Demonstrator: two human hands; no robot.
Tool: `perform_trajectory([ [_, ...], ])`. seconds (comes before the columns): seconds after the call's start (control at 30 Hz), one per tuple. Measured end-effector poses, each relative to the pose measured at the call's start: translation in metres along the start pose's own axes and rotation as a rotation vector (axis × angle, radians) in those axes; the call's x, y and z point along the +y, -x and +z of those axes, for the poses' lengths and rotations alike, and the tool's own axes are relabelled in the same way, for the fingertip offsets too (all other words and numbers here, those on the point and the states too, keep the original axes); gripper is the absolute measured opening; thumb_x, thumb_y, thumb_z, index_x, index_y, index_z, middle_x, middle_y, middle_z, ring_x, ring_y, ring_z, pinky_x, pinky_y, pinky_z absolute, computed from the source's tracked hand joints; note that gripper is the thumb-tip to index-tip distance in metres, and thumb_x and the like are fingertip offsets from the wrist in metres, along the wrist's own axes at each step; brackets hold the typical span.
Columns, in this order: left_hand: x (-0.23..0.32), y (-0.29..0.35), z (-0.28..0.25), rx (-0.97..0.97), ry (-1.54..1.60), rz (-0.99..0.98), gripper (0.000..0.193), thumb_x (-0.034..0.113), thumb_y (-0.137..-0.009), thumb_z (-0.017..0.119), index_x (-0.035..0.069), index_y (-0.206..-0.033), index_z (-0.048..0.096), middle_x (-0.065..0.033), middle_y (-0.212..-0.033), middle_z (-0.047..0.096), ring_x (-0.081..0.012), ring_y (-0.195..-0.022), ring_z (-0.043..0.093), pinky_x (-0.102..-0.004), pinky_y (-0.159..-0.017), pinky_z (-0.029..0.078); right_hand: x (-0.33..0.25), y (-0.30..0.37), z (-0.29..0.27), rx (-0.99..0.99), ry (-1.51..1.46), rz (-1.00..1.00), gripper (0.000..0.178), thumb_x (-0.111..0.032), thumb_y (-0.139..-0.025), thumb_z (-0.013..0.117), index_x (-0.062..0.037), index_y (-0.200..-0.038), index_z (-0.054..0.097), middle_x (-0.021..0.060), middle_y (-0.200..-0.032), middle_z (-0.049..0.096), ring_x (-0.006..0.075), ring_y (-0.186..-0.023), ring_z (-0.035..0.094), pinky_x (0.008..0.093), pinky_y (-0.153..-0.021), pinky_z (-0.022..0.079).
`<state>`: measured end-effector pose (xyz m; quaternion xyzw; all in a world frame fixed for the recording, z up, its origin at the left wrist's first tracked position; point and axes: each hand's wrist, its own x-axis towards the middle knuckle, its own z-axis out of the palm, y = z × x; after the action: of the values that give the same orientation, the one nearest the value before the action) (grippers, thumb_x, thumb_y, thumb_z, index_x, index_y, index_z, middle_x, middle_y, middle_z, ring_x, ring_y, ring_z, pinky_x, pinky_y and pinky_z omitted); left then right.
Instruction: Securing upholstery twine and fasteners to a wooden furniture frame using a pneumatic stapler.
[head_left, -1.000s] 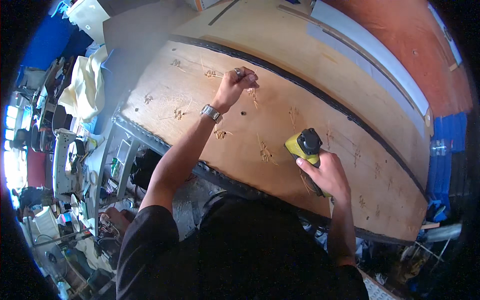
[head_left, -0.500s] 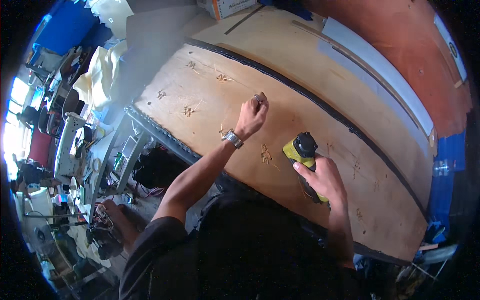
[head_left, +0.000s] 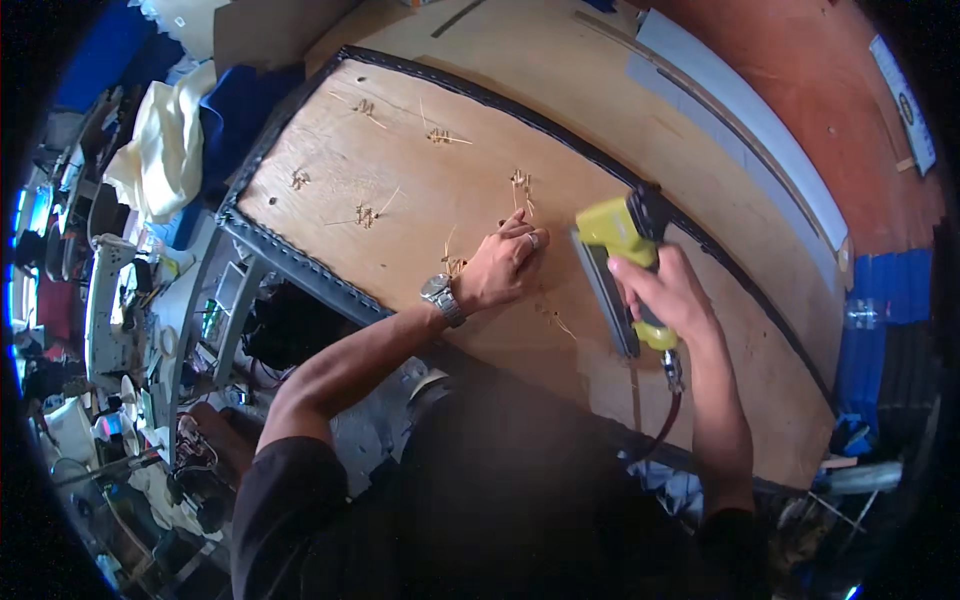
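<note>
My right hand [head_left: 672,290] grips a yellow-and-black air staple gun [head_left: 612,228], held tilted above a wooden panel [head_left: 400,165]. A hose runs from the lower end of its handle. My left hand [head_left: 503,265], with a watch at the wrist, rests low over the panel, left of the stapler. Its fingers are bent together; whatever they pinch, if anything, is hidden. Just beyond the fingertips is a cluster of staples with loose twine ends [head_left: 521,183]. Similar clusters, such as the twine and staples [head_left: 367,214] to the left, dot the panel.
Black stapled upholstery [head_left: 300,272] edges the panel. Behind it lies a larger wooden board [head_left: 560,75] with a curved white strip [head_left: 745,110]. At left are a cluttered workbench [head_left: 170,300] and pale yellow fabric [head_left: 160,150]. A dark red hose [head_left: 668,425] trails toward the panel's near edge.
My right hand has raised and turned the stapler, moving it farther from me. My left hand has come lower and nearer, uncovering a twine cluster. The whole view has shifted slightly.
</note>
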<state>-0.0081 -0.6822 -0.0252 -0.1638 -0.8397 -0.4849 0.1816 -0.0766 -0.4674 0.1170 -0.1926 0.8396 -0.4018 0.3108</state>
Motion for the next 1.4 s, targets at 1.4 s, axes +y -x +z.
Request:
perform_trajectory([
  [1.4, -0.114, -0.081, -0.062, -0.068, -0.473, 0.192, 0.016, 0.023, -0.079, 0.067, 0.014, -0.091, 0.064, -0.0017, -0.098, 0.057, -0.0230, -0.099, 0.055, -0.0401, -0.086, 0.043, -0.043, -0.068, 0.050, 0.032, 0.096, 0.171, 0.019, -0.018, -0.091, 0.064, -0.0011, -0.082, 0.063, -0.0004, -0.056, 0.054, 0.0081, -0.048, 0.053, 0.0265, -0.046, 0.043],
])
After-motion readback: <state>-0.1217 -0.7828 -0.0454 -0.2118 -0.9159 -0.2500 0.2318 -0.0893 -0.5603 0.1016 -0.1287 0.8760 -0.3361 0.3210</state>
